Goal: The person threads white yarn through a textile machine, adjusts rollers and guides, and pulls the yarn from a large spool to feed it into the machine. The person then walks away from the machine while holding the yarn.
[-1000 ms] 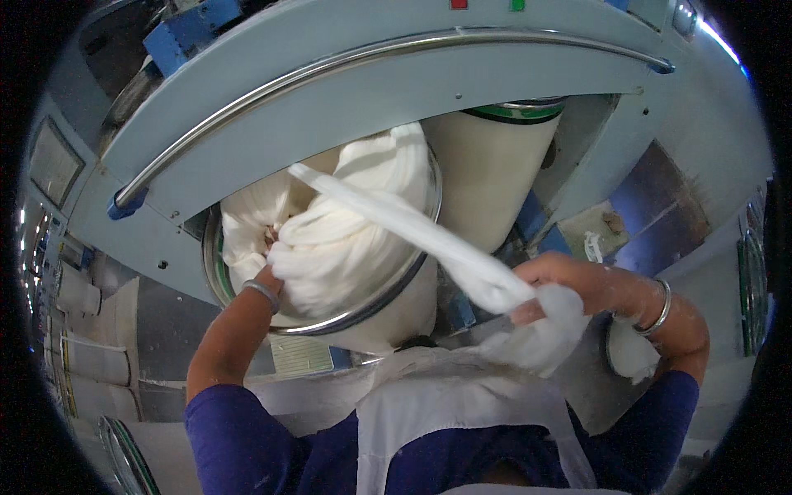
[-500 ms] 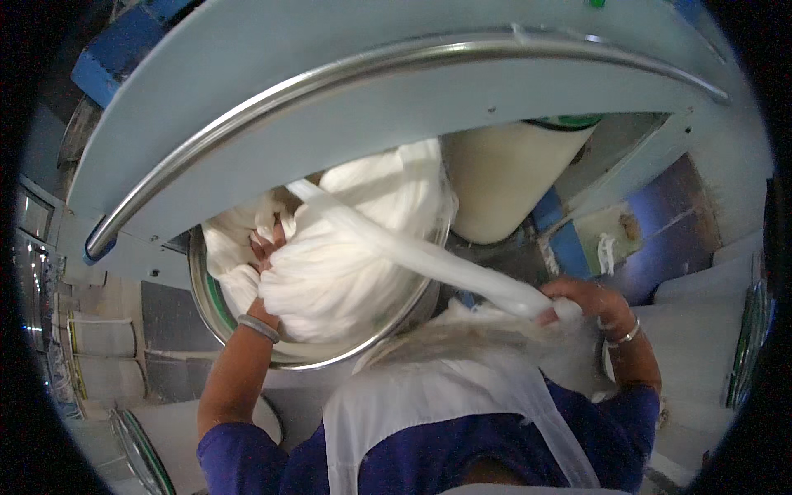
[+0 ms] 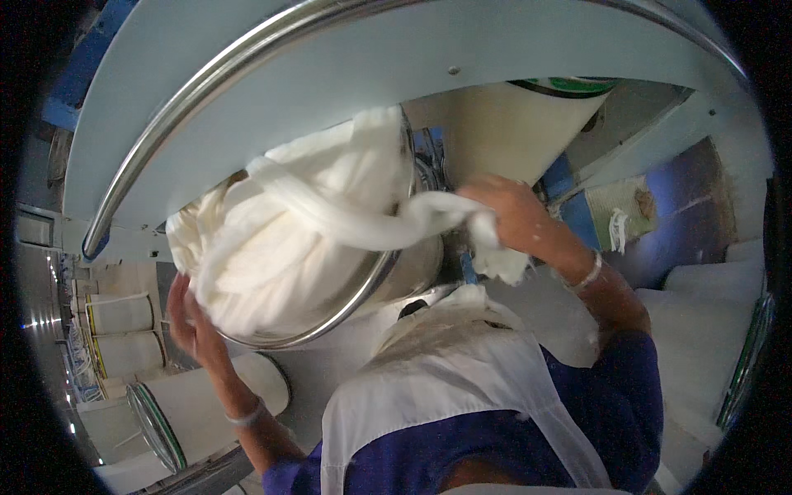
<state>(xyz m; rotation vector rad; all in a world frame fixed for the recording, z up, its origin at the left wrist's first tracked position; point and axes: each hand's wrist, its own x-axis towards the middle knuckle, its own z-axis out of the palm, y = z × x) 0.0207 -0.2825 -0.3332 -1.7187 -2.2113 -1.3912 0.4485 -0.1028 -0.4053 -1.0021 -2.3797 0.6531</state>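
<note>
A heap of white fibre sliver (image 3: 280, 247) bulges out of the top of a round can with a bright metal rim (image 3: 363, 285), which sits under the pale curved housing of a machine (image 3: 346, 91) edged by a polished steel rail (image 3: 165, 157). The left hand (image 3: 191, 318) is pressed against the lower left side of the heap, fingers spread and laid flat on the soft mass at the rim (the palm is turned away, so how firmly it presses cannot be told). The right hand (image 3: 507, 214) is raised just right of the can and has its grip pressed together around a thick rope of the same sliver (image 3: 388, 227), which runs from the fist leftward across the top of the heap; a loose tuft hangs below the fist. A thin bangle sits on each wrist. The person wears a white apron (image 3: 445, 388) over blue sleeves. Behind the right hand stands a tall cream can (image 3: 503, 132), and more cream cans with dark rims (image 3: 190, 412) stand at the lower left, near the left forearm. Stacks of white material (image 3: 709, 313) lie at the far right.
</note>
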